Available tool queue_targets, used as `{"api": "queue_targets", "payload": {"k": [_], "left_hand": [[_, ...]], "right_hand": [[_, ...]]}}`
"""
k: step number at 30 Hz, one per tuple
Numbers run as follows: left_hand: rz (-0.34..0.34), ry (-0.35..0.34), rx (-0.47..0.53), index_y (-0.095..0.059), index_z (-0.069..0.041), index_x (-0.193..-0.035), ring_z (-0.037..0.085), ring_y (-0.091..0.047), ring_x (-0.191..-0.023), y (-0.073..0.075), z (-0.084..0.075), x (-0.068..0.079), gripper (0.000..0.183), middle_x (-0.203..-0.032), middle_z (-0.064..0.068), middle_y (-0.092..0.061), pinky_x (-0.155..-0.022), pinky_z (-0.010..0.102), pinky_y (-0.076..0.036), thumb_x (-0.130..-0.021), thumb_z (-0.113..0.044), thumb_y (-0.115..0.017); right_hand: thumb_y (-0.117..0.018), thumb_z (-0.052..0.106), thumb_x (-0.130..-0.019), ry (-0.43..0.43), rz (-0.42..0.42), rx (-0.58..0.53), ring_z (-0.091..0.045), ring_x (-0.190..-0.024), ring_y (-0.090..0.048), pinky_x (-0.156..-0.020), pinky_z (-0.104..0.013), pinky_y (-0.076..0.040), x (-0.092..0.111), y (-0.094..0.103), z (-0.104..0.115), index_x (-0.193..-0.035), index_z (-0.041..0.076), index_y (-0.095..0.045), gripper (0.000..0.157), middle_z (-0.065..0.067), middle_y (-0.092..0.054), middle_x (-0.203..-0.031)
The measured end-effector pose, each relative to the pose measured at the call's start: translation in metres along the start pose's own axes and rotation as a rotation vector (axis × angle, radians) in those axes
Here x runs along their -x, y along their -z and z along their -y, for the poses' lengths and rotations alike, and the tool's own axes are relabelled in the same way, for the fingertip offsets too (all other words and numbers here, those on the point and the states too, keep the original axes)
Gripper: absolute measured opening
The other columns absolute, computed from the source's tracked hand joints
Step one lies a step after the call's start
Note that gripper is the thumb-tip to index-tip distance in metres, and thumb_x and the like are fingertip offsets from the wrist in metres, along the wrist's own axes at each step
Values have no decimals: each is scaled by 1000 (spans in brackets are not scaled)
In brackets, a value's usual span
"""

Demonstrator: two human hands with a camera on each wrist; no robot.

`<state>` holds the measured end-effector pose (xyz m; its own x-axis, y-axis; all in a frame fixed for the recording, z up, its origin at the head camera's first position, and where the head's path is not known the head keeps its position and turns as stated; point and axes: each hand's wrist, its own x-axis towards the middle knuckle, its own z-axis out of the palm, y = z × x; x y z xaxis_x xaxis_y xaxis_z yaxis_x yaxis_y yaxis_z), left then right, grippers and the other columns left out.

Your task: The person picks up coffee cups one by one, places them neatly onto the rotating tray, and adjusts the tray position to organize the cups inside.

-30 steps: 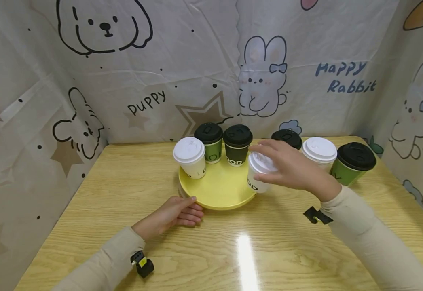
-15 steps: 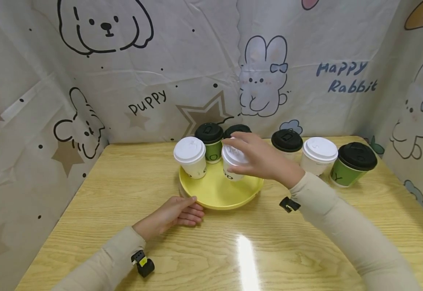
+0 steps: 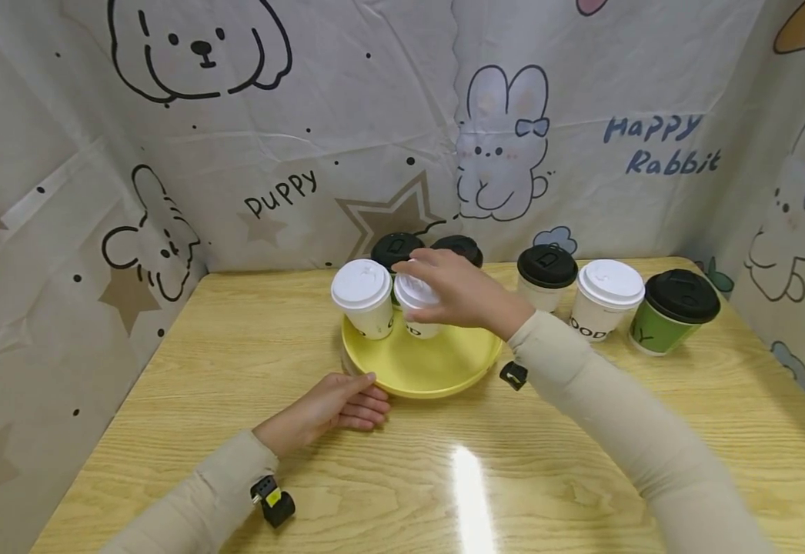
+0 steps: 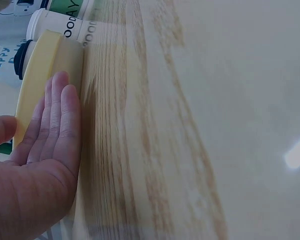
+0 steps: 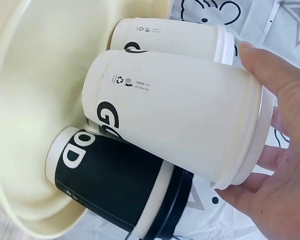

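Two hands show in my head feed. At the left, the left hand (image 3: pixel 336 404) stays put, its thumb at the rim of the yellow tray (image 3: pixel 437 373) and its fingers straight along the side; I'd call that steadying, with no clench. Next comes the left white cup (image 3: pixel 368 296), standing on the tray, with a black-lidded green cup (image 3: pixel 395 248) mostly hidden behind. Just right of it is the held white cup (image 5: pixel 175 110), and that is the change I see: a second ago it was at the tray's right edge, now it has come across beside its white-lidded neighbour, so I judge the carry largely done. The right hand (image 3: pixel 472 288) grasps it by the lid, thumb on the near side, fingers over the far side; the body lies below the grip, clear of the fingers. I cannot tell whether its base touches the tray or its wall touches the neighbour. Behind the hand stands the black cup (image 3: pixel 459 248). Farther right, on the table (image 3: pixel 236 323), the black-lidded pale cup (image 3: pixel 546 265), far white cup (image 3: pixel 603 304) and right green cup (image 3: pixel 673 312) have not moved.
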<state>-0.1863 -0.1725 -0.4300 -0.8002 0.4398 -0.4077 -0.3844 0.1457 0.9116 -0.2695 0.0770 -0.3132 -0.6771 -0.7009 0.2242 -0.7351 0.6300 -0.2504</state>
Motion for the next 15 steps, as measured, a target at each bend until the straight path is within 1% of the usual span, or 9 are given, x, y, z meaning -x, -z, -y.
{"api": "queue_targets", "payload": {"k": [4, 8, 15], "left_hand": [[-3, 1, 2, -58, 14, -116, 17, -71, -82, 0, 0, 0, 54, -95, 10, -72, -76, 31, -58, -102, -36, -45], [-2, 4, 1, -57, 15, -117, 17, -71, -83, -1, 0, 0, 54, -95, 10, -72, -76, 31, -58, -102, -36, -45], [4, 1, 3, -58, 14, -117, 18, -71, -84, 0, 0, 1, 55, -96, 10, -72, -77, 31, -58, -102, -37, -45]], "right_hand": [[-73, 42, -83, -4, 16, 13, -39, -130, -42, -109, -51, -34, -5, -6, -1, -140, 16, -50, 66, -20, -44, -143], [-75, 42, -82, -1, 7, 33, -38, -126, -45, -106, -49, -38, -8, -12, -4, -138, 15, -51, 67, -20, -47, -140], [-76, 40, -81, 6, 3, 47, -38, -124, -47, -104, -49, -40, -10, -13, -5, -138, 15, -51, 67, -20, -48, -139]]}}
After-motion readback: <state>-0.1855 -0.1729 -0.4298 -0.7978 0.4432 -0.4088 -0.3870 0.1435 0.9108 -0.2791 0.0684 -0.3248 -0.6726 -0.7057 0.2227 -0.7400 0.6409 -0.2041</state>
